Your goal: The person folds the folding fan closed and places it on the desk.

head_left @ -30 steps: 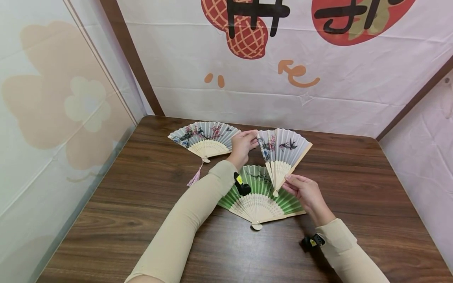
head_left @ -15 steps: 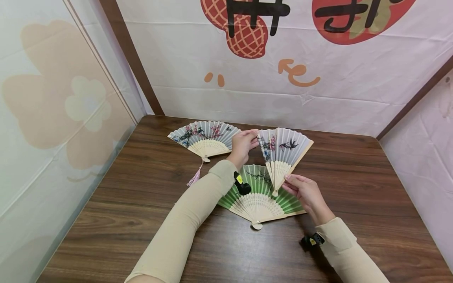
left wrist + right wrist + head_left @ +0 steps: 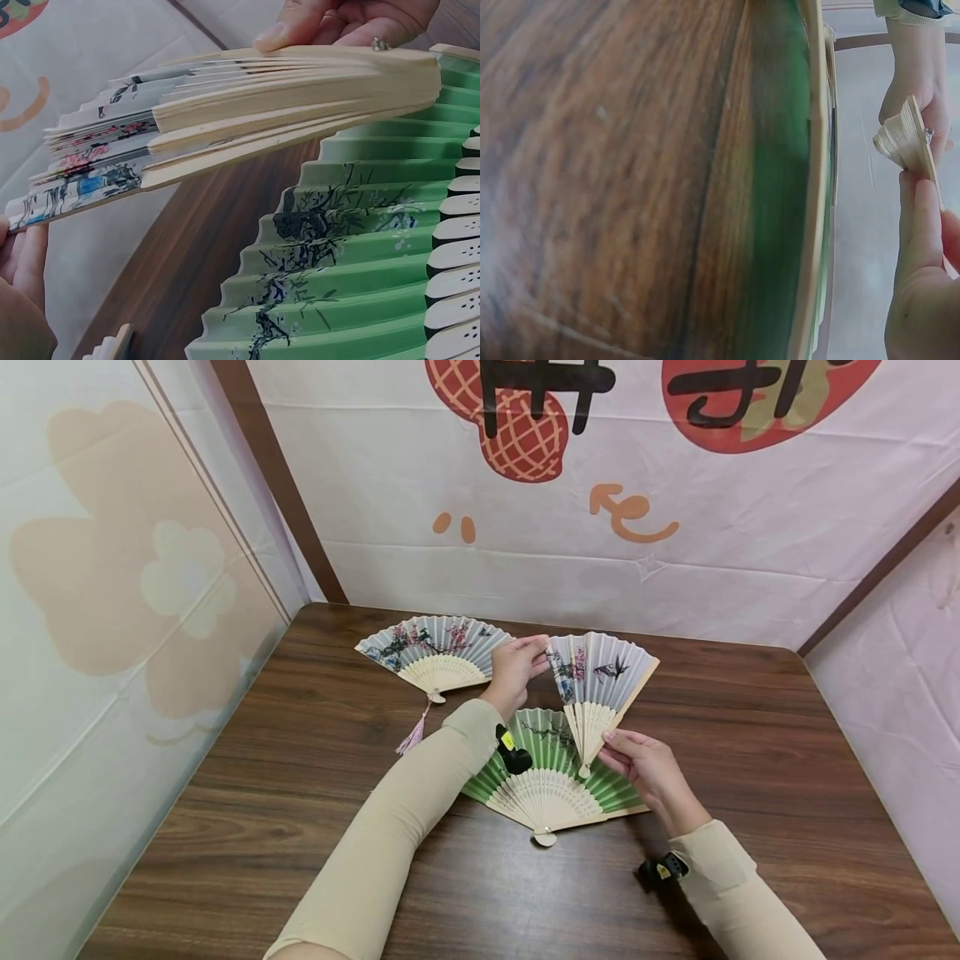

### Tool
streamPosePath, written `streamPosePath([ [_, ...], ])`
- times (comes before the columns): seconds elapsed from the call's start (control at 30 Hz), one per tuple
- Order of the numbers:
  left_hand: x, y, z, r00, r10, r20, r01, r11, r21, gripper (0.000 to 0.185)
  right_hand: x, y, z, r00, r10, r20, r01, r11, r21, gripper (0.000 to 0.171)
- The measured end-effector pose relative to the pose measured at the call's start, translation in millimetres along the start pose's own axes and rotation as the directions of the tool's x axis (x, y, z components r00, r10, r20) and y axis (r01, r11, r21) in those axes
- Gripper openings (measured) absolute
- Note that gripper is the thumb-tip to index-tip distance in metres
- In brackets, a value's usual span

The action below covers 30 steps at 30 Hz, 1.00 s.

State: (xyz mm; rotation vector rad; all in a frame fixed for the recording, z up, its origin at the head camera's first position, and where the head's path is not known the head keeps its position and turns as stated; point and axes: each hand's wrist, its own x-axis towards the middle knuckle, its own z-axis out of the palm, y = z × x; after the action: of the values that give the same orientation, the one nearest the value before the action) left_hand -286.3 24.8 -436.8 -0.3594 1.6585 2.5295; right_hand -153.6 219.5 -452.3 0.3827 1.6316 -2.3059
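Observation:
A half-spread white paper fan (image 3: 600,681) painted with a bird and flowers is held above the table between both hands. My left hand (image 3: 516,667) pinches its left outer edge, and the fingers (image 3: 19,262) show at that corner in the left wrist view. My right hand (image 3: 645,768) grips the bamboo ribs near the pivot (image 3: 907,139). Under it a green fan (image 3: 551,777) lies fully spread on the wooden table (image 3: 300,793). The white fan's folded ribs (image 3: 285,97) hover over the green pleats (image 3: 337,255).
A third spread fan (image 3: 433,650), pale with flowers and a pink tassel (image 3: 414,735), lies at the back left of the table. Fabric walls close in the left, back and right sides. Bare wood runs along the table's front and right.
The white fan's right edge has drawn in slightly, making the spread a little narrower. Both hands keep their hold and stay in nearly the same place.

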Motion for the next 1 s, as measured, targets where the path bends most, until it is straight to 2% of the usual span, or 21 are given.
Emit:
streamPosePath([
  [0.2,0.7,-1.8,-0.7,1.0,-0.008,0.02,0.008,1.0,0.007,0.027,-0.7,0.4,-0.2,1.0,0.003,0.0,-0.003,1.0,-0.011,0.038],
  [1.0,-1.0,-4.0,-0.1,1.0,0.0,0.025,-0.001,1.0,0.023,0.022,-2.4,2.3,-0.9,0.999,0.005,0.038,-0.005,1.0,-0.014,0.039],
])
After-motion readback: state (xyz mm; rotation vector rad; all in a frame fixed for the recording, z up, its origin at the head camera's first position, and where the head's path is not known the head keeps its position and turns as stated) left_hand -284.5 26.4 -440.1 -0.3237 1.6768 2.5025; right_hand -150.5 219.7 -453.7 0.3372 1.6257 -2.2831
